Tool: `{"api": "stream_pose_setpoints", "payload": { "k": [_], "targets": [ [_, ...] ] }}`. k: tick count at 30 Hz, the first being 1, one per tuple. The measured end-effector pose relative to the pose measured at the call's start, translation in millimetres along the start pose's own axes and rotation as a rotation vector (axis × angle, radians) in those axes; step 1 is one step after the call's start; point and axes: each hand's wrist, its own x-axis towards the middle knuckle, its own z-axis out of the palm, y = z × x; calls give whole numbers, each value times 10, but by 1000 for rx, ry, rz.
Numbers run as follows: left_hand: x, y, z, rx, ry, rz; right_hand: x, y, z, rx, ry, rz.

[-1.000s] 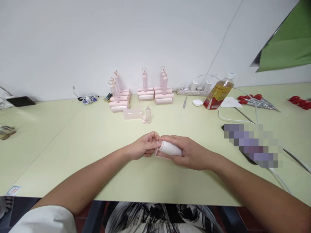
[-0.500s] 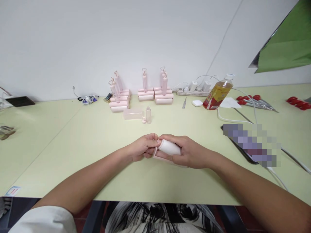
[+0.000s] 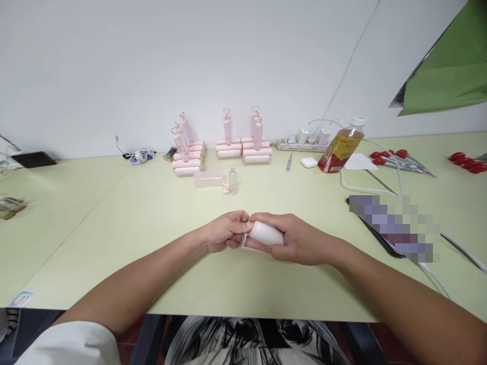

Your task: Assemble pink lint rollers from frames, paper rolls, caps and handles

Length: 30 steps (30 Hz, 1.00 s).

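Observation:
Low over the near middle of the table, a lint roller head [image 3: 268, 232] with a white roll and pale pink housing lies between my hands. My right hand [image 3: 300, 238] wraps its right end, the fingers over the top and underneath. At the left end, my left hand [image 3: 229, 230] pinches the rim of the roll with the thumb, the other fingers curled. Beyond them stand a small clear pink tube [image 3: 233, 181] and a pink heart-shaped loop piece [image 3: 225, 189], beside a translucent pink cover [image 3: 208, 179]. My palms hide part of the roller.
Several pink lint rollers [image 3: 256, 152] stand upright by the wall. To the right are a screwdriver [image 3: 288, 162], a power strip [image 3: 304, 145], a drink bottle [image 3: 341, 147], a phone [image 3: 391, 228], cables and red-handled tools [image 3: 399, 159]. A coiled cable [image 3: 139, 156] lies at the back left.
Both hands and the roller head stay nearly in place. My left thumb and fingers have shifted slightly at the roll's left end.

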Motion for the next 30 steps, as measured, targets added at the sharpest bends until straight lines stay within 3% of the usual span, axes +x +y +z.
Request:
{"api": "stream_pose_setpoints", "payload": {
  "k": [30],
  "targets": [
    [36, -48, -44, 1, -71, 21, -25, 61, -15, -63, -46, -59]
  ]
}}
